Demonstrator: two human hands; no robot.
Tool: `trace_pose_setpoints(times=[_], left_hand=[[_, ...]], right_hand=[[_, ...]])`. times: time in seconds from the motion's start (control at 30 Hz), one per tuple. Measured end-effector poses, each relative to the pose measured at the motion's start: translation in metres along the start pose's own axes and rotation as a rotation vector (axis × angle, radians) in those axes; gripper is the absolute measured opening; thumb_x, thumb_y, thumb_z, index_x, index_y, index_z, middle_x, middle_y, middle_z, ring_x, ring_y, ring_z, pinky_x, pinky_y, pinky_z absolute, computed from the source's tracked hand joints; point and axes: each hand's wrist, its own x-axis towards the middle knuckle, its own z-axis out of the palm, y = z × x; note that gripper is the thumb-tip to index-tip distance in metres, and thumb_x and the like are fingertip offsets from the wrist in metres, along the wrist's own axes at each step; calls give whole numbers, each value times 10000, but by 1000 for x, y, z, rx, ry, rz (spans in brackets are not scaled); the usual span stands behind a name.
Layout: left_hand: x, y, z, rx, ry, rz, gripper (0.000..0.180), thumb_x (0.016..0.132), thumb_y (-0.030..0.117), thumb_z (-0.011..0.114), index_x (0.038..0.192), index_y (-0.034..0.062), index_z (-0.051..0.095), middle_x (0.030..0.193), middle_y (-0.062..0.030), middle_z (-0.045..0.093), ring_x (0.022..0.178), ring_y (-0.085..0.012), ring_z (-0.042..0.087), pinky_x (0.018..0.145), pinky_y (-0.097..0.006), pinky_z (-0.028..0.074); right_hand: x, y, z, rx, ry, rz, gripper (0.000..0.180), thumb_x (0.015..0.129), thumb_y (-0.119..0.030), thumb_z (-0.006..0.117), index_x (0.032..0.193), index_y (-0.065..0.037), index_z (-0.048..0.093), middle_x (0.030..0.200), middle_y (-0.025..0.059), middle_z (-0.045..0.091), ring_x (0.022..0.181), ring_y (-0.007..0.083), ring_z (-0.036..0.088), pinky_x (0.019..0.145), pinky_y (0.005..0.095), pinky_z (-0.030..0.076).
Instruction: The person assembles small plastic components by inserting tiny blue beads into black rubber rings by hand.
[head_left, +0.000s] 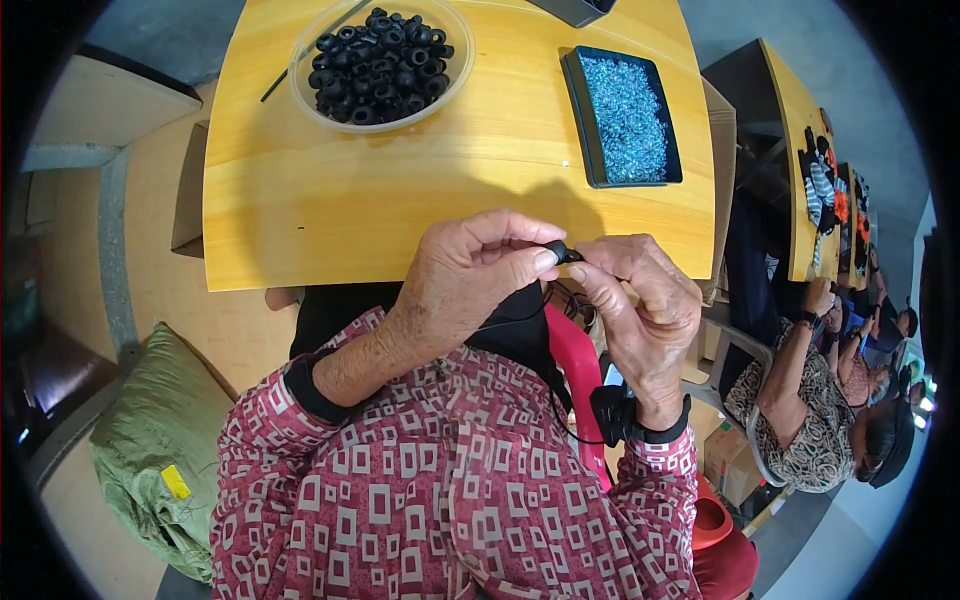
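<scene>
Your worktop (pixel 330 200) is smooth, satin-finished yellow wood. Ahead of your left hand (pixel 465 275), the clear glossy plastic bowl (pixel 300 85) holds matt black rubbery rings (pixel 378 65). Ahead of your right hand (pixel 645 310), the matt black tray (pixel 578 110) holds glinting translucent bluish bits (pixel 625 115). Your sleeves (pixel 400 480) are printed cloth.

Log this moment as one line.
left hand: pinching small black earpiece | right hand: pinching same earpiece | behind: bowl of black rings

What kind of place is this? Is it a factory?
Probably a small assembly workshop. A bowl of black rings and a tray of tiny clear parts sit on a yellow table, and other people work at more tables alongside.
</scene>
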Motion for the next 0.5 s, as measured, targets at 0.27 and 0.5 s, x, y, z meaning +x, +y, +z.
trace_pose_setpoints(times=[0.27,0.5], left_hand=[[1,4,0,-53,-9,-51,211,879,41,602,1077,-27,623,896,-53,649,826,-89,607,766,-213,491],[1,5,0,16,-9,-56,206,887,60,595,1074,-19,630,879,-41,649,804,-81,603,754,-205,486]], right_hand=[[-7,12,4,426,62,316,85,780,13,689,859,28,661,766,61,628,675,130,581,598,237,456],[-10,13,9,259,91,129,88,775,19,692,856,29,659,780,84,643,675,152,596,610,239,474]])
